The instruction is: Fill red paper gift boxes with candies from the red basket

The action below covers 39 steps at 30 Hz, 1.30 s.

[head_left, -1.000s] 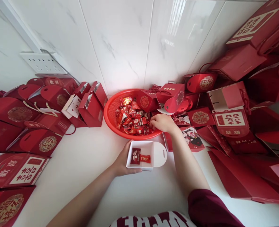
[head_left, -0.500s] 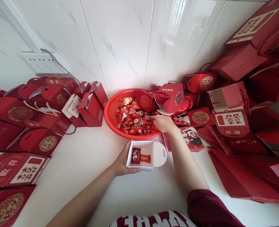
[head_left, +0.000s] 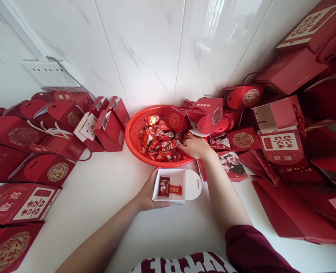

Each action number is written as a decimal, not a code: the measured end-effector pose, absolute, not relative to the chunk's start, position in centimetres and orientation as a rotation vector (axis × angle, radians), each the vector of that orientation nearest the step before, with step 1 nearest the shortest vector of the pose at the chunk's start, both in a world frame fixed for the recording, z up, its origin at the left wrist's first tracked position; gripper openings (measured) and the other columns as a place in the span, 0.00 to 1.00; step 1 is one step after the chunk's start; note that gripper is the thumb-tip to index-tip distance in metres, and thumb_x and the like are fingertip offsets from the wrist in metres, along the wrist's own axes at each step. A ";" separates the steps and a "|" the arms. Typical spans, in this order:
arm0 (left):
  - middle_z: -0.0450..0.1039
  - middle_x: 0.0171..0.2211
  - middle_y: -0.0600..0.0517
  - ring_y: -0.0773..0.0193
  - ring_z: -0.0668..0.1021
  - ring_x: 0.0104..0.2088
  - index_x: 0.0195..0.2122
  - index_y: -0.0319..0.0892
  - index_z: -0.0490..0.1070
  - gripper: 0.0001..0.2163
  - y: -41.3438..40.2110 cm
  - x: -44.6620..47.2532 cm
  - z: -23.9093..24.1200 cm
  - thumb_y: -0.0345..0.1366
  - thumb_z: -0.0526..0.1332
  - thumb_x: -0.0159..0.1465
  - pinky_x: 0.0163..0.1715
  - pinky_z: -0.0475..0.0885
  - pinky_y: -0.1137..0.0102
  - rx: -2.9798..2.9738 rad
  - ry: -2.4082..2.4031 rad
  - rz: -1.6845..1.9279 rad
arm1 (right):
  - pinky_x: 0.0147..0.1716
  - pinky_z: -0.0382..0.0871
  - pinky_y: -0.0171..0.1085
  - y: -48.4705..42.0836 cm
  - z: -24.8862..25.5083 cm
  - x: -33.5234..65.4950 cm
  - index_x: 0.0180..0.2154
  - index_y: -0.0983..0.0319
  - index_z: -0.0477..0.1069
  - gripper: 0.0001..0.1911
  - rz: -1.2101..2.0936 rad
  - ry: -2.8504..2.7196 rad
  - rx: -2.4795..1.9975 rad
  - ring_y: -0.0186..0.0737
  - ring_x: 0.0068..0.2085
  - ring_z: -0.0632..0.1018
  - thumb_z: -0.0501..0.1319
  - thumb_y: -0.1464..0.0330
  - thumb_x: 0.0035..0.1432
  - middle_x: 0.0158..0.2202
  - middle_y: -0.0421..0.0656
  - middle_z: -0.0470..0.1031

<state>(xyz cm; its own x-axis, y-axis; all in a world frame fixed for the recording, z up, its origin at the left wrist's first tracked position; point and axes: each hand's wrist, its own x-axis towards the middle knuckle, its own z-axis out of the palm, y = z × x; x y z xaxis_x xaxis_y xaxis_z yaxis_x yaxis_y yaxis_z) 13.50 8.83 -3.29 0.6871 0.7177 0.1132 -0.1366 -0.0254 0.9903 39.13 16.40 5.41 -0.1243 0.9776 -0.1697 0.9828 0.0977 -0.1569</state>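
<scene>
My left hand (head_left: 150, 192) is closed around the left side of a small white box (head_left: 177, 174), thumb behind it and fingers under its front. The box lies open, its rounded white flap (head_left: 193, 184) folded out to the right. Inside it are a dark red packet (head_left: 164, 186) and a bright red wrapped candy (head_left: 175, 189). Beyond the box stands a red plastic basket (head_left: 132, 142) holding many wrapped candies (head_left: 159, 142). My right hand (head_left: 195, 147) reaches over the basket's right side, its fingers bent down among the candies. Whether the fingertips grip one is hidden.
Red gift boxes (head_left: 40, 168) are stacked on the left, beside upright red paper bags (head_left: 111, 127). More red boxes (head_left: 281, 148) pile up on the right. Two boxes (head_left: 204, 113) lean over the basket's back right rim. A socket strip (head_left: 51, 74) is on the tiled wall.
My right hand has dipped slightly, with its fingers curling further into the candies; its index finger was stretched out before. My left hand and the white box stay almost where they were.
</scene>
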 end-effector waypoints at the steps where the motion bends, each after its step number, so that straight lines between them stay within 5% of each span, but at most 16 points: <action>1: 0.59 0.62 0.39 0.37 0.66 0.62 0.68 0.53 0.45 0.52 8.8 13.5 -3.2 0.39 0.76 0.48 0.59 0.63 0.42 1.447 0.511 0.734 | 0.52 0.66 0.44 16.4 5.4 39.1 0.39 0.64 0.81 0.25 -0.365 2.304 2.065 0.52 0.53 0.75 0.49 0.57 0.68 0.50 0.54 0.76; 8: 0.60 0.61 0.40 0.39 0.66 0.62 0.68 0.52 0.45 0.52 9.0 13.4 -3.2 0.38 0.76 0.47 0.59 0.65 0.45 1.480 0.529 0.717 | 0.46 0.68 0.42 16.4 5.4 39.1 0.39 0.64 0.80 0.25 -0.402 2.318 2.128 0.52 0.48 0.78 0.48 0.58 0.69 0.46 0.54 0.79; 14: 0.59 0.62 0.40 0.39 0.65 0.62 0.69 0.51 0.45 0.53 9.0 13.4 -3.4 0.40 0.77 0.46 0.60 0.64 0.44 1.494 0.544 0.733 | 0.52 0.66 0.39 16.7 4.8 40.0 0.51 0.55 0.76 0.20 -0.523 2.440 2.324 0.44 0.55 0.75 0.47 0.64 0.70 0.55 0.42 0.76; 23: 0.58 0.63 0.39 0.38 0.64 0.63 0.69 0.52 0.44 0.53 9.0 13.4 -3.4 0.38 0.76 0.47 0.60 0.63 0.43 1.531 0.520 0.749 | 0.54 0.71 0.42 13.4 8.5 41.5 0.52 0.63 0.76 0.19 -2.162 2.636 2.177 0.43 0.52 0.78 0.55 0.63 0.66 0.53 0.47 0.77; 27: 0.59 0.63 0.40 0.38 0.64 0.63 0.67 0.53 0.48 0.50 9.1 13.4 -3.6 0.38 0.76 0.48 0.59 0.62 0.41 1.535 0.493 0.766 | 0.56 0.70 0.46 10.1 10.7 41.5 0.53 0.59 0.75 0.20 -2.076 2.779 1.874 0.45 0.53 0.77 0.56 0.59 0.67 0.53 0.46 0.77; 33: 0.59 0.63 0.40 0.39 0.64 0.63 0.67 0.49 0.48 0.50 9.0 13.8 -3.9 0.38 0.76 0.48 0.61 0.61 0.44 1.562 0.499 0.793 | 0.66 0.55 0.48 5.8 12.3 40.7 0.62 0.51 0.65 0.21 -1.254 3.092 1.842 0.45 0.68 0.60 0.54 0.62 0.68 0.66 0.39 0.62; 39: 0.47 0.69 0.39 0.40 0.58 0.67 0.71 0.52 0.31 0.59 7.5 13.1 -3.3 0.41 0.76 0.49 0.63 0.60 0.48 1.540 0.508 0.736 | 0.55 0.70 0.47 2.5 10.9 41.5 0.56 0.54 0.71 0.19 -1.377 2.974 1.794 0.48 0.56 0.74 0.55 0.58 0.68 0.56 0.45 0.73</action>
<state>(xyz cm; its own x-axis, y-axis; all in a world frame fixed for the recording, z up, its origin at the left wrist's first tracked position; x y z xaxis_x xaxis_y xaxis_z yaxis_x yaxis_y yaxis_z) 13.14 7.48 -3.28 0.6950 0.7026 0.1530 -0.1065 -0.1099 0.9882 41.48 2.49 10.92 -0.4067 0.9053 0.1224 0.4925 0.3301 -0.8053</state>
